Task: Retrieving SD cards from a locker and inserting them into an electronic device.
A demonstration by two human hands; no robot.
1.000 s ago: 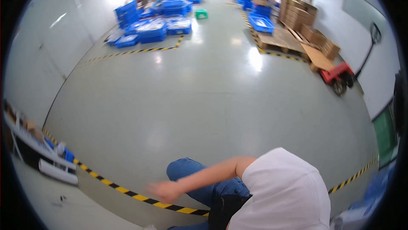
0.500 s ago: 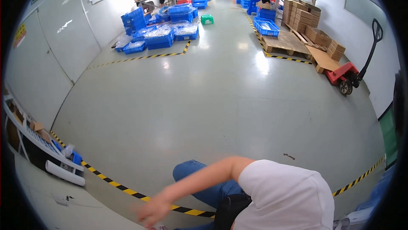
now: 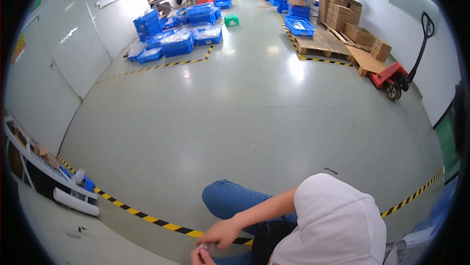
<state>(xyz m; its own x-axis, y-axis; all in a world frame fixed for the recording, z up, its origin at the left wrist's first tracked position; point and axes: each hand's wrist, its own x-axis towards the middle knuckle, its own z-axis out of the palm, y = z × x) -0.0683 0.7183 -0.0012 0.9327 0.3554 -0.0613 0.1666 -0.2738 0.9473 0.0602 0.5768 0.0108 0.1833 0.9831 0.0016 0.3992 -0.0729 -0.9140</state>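
My right hand (image 3: 223, 234) reaches in from a white-sleeved arm at the lower right, fingers curled down and closed. At the lower edge my left hand (image 3: 199, 257) shows only in part, with its fingers pinched together. Between the two hands, gripped by both, is a small clear, shiny piece (image 3: 209, 248) that looks like thin plastic; its exact kind is too small to tell. A bent knee in blue jeans (image 3: 235, 194) lies beyond the right forearm.
A white surface (image 3: 103, 245) fills the lower left, with a white roll (image 3: 76, 201) and a rack beyond. Yellow-black tape (image 3: 147, 218) crosses the floor. Farther off are blue crates (image 3: 178, 44), a wooden pallet (image 3: 323, 43), cartons and a red pallet jack (image 3: 389, 75). Several people sit or stand at the back.
My right hand has moved right and slightly up from the lower left, where it was blurred, and now meets my left hand around the clear piece. The view has shifted a little.
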